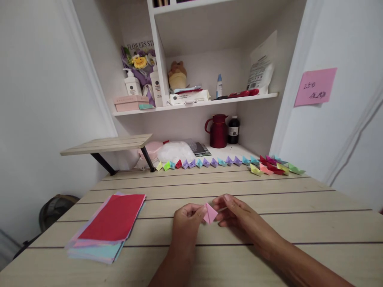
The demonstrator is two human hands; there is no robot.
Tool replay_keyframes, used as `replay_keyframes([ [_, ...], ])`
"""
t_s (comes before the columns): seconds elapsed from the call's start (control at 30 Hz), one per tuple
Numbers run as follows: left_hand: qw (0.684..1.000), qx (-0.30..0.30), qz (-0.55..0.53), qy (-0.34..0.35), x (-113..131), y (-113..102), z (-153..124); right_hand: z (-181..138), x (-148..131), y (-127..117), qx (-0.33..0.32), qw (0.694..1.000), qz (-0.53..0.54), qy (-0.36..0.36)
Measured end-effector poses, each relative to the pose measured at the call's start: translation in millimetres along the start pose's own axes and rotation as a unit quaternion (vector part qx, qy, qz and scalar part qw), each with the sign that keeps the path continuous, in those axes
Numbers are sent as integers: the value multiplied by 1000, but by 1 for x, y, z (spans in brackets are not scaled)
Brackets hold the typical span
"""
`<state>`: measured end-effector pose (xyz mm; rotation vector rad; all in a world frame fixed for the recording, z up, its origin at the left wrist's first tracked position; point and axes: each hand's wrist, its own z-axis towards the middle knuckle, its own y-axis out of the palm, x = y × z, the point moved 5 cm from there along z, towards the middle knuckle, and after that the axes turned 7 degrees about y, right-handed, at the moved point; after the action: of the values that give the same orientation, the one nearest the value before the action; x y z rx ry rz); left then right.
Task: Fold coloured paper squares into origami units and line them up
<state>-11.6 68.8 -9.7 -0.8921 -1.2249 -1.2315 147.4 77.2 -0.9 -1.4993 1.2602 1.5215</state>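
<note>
A small pink folded paper (211, 214), diamond-shaped with a crease down its middle, is pinched at its left corner between the thumb and fingers of my left hand (188, 223). Just to the right of it, my right hand (236, 212) has its fingers apart and slightly curled, with nothing in them. Its fingertips come close to the paper's right side; whether they touch it I cannot tell. Both hands are over the front middle of the slatted wooden table (161, 231).
A stack of coloured paper (112, 219), red on top, lies at left. Folded paper boats (206, 162) line the table's back edge, with a cluster of boats (273, 165) at right. A small raised shelf (107, 144) stands back left. Behind are a red jug (218, 131) and a dark bottle (233, 130).
</note>
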Motion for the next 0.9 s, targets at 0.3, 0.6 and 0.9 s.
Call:
replay_keyframes([
  [0.3, 998, -57, 20, -30, 2, 10, -6, 2, 3, 1, 7, 990, -137, -28],
  [0.6, 995, -94, 24, -12, 11, 12, -8, -1, -4, 0, 9, 995, -95, 5],
  [0.9, 988, -130, 87, 3, 12, 15, -9, -2, -3, 3, 18, 997, -73, 20],
])
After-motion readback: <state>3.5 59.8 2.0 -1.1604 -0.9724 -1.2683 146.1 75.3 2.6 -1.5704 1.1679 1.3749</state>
